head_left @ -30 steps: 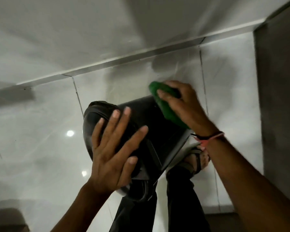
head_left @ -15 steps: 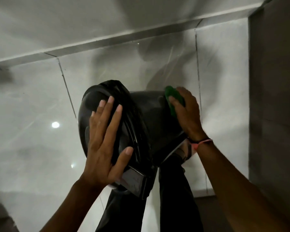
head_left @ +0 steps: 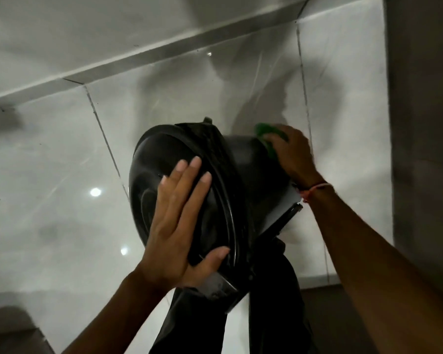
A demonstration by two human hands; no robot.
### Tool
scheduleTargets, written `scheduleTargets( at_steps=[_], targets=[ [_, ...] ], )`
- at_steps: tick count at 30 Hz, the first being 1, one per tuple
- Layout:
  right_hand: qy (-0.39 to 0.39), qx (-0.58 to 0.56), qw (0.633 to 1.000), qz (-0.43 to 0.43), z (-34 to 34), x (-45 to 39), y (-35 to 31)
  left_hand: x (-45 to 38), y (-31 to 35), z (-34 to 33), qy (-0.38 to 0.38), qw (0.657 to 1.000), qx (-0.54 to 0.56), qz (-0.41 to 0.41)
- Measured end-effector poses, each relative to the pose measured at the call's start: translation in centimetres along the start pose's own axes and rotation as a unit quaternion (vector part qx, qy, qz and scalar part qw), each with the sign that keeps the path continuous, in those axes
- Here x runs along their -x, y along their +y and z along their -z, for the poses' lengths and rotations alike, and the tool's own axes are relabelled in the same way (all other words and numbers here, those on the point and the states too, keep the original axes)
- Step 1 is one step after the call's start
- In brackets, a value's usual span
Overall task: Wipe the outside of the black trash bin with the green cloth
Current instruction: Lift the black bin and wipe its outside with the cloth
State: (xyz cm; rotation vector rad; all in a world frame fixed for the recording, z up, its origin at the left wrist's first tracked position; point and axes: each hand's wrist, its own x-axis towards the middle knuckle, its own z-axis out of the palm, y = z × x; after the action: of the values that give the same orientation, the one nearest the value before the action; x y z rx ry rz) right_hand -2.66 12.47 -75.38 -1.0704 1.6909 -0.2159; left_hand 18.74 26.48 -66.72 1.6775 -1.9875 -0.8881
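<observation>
The black trash bin point(head_left: 251, 169) is tilted over in the middle of the head view, its round lid point(head_left: 151, 175) facing left toward me. A black bag liner is bunched around its rim. My left hand point(head_left: 182, 226) lies flat on the lid with fingers spread, steadying the bin. My right hand point(head_left: 292, 154) presses the green cloth point(head_left: 266, 134) against the far upper side of the bin's body. Most of the cloth is hidden under my fingers.
Glossy white floor tiles point(head_left: 62, 175) with dark grout lines surround the bin. A white wall with a skirting strip point(head_left: 164, 49) runs along the top. A grey panel point(head_left: 425, 123) stands at the right. My dark trouser legs point(head_left: 266, 315) are below the bin.
My right hand with the cloth has slid along the bin's side, away from me toward its far end. The bin has tilted more, and its lid faces me more fully.
</observation>
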Motion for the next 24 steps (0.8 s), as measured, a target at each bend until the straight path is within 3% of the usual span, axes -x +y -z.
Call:
scheduleTargets(
  at_steps=[3, 6, 8, 11, 14, 16, 18, 21, 24],
  targets=[
    [-0.067, -0.002, 0.987, 0.147, -1.6, 4.8, -3.5, 1.3, -0.3, -0.1, -0.005, 0.999, -0.018, -0.031],
    [-0.011, -0.004, 0.970, 0.244, -2.7, 11.9, -0.9, 2.3, -1.0, 0.4, -0.016, 1.000, -0.009, -0.018],
    [0.007, -0.019, 0.981, 0.195, -2.3, 13.3, 2.6, 2.8, -1.2, 0.6, -0.031, 0.999, 0.003, -0.017],
    [0.020, -0.042, 0.998, 0.041, -0.8, 9.1, 6.1, 3.2, -1.6, 0.7, -0.047, 0.998, -0.007, -0.043],
    [-0.029, -0.017, 0.997, -0.064, 0.1, 1.9, 5.9, 3.6, -1.4, 0.1, -0.046, 0.997, -0.023, -0.058],
    [-0.061, 0.023, 0.997, -0.042, -0.7, 0.7, 2.9, 3.8, -1.3, 0.1, -0.040, 0.997, -0.029, -0.054],
    [-0.070, 0.026, 0.996, 0.045, -2.4, 3.1, 0.1, 4.0, -1.8, 0.8, -0.031, 0.996, -0.058, -0.067],
    [0.007, 0.000, 0.985, 0.171, -4.3, 10.7, -1.2, 4.1, -2.5, 1.9, -0.017, 0.987, -0.119, -0.104],
    [0.052, -0.008, 0.986, 0.157, -4.9, 13.9, 2.5, 3.3, -2.7, 2.6, -0.014, 0.978, -0.157, -0.134]
  ],
)
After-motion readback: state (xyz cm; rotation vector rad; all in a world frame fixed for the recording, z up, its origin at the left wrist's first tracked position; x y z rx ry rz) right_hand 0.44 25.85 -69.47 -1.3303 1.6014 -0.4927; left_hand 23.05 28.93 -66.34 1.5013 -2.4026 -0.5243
